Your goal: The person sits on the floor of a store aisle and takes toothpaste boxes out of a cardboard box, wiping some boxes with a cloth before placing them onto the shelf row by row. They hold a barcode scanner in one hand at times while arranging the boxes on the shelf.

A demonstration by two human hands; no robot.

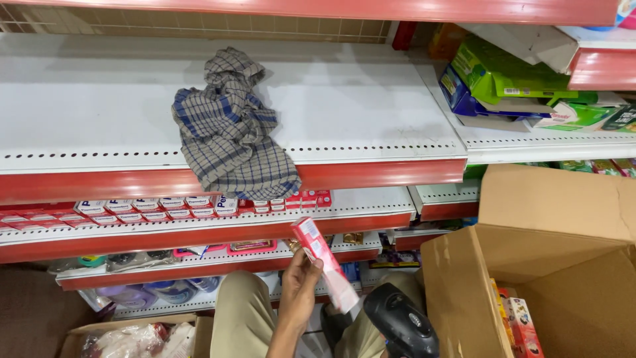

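We see the left hand (299, 292) w/ its grip clamped on a slim red-and-white carton (324, 264), held below the shelf's front edge (371, 174). Looks light, stiff but crushable, glossy; we'd pinch its long sides near mid. Right hand not in view.

Retail shop aisle, red-edged white shelves (371, 174), boxed goods (152, 209), cardboard stock carton (563, 265)

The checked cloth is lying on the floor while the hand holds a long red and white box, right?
Not quite. The head view shows the checked cloth lying on the white shelf, its corner hanging over the red front edge, not on the floor. The left hand does hold a long red and white box.
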